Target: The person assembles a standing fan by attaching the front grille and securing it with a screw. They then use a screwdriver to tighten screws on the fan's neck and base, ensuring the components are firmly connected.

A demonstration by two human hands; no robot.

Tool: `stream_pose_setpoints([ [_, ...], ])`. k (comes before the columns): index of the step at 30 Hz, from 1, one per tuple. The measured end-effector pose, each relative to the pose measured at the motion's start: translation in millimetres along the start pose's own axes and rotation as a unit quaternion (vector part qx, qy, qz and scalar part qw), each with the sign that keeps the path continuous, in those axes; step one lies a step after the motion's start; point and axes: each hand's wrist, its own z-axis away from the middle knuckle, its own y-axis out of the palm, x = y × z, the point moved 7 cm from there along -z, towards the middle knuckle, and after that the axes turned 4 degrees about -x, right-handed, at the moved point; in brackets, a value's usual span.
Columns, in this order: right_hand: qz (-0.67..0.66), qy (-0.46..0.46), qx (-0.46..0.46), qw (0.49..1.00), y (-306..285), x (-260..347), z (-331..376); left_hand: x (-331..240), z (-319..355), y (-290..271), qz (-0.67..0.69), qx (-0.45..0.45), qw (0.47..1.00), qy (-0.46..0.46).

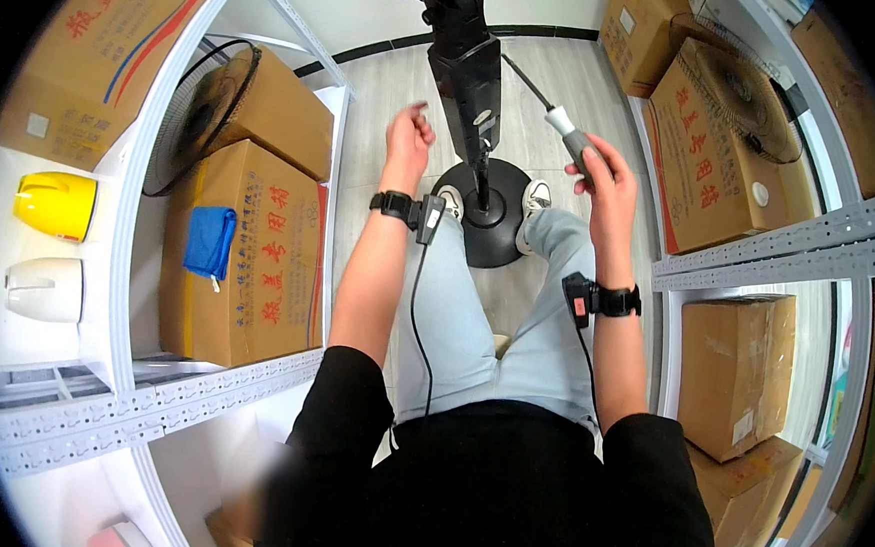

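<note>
My right hand (606, 187) is closed around the grey and white handle of a screwdriver (569, 133). Its long dark shaft slants up and left, the tip close to the right side of a black fan stand (466, 80). The stand rises from a round black base (482, 238) between my feet. Left of the post, and apart from it, my left hand (409, 139) is raised with its fingers loosely bent and one finger reaching upward. Nothing shows in that hand. Both wrists wear black straps with small cabled devices.
White metal shelves flank me. Cardboard boxes (290, 219) fill the left one, with a wire fan guard (191, 123), a blue cloth (209, 240), a yellow kettle-like item (56, 205) and a white one (46, 288). Another fan guard (744, 92) leans on right-hand boxes (683, 153).
</note>
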Motion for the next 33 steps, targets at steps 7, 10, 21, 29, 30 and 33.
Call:
stream_pose_setpoints([
  [7, 0.014, -0.025, 0.032, 0.999, 25.1, 34.0, -16.0, -133.0, 44.8, 111.3, -0.332, 0.06, 0.88, 0.333],
  [10, 0.025, -0.019, 0.034, 0.999, 19.9, 31.3, -23.7, -127.4, 61.7, 156.9, -0.395, 0.122, 0.862, 0.294],
  [21, 0.191, -0.218, 0.067, 0.955, 29.2, 67.8, -45.1, -123.1, 39.0, 157.1, -0.484, 0.077, 0.826, 0.279],
  [29, 0.076, -0.001, 0.09, 0.993, 28.7, 43.4, -41.0, -128.1, 41.4, 152.5, -0.484, 0.069, 0.815, 0.31],
  [30, 0.043, 0.023, 0.111, 0.993, 27.4, 41.2, -43.0, -127.7, 43.7, 153.4, -0.486, 0.065, 0.816, 0.306],
  [33, 0.056, 0.036, 0.134, 0.989, 29.6, 46.8, -42.4, -128.2, 49.8, 156.6, -0.502, 0.078, 0.81, 0.293],
])
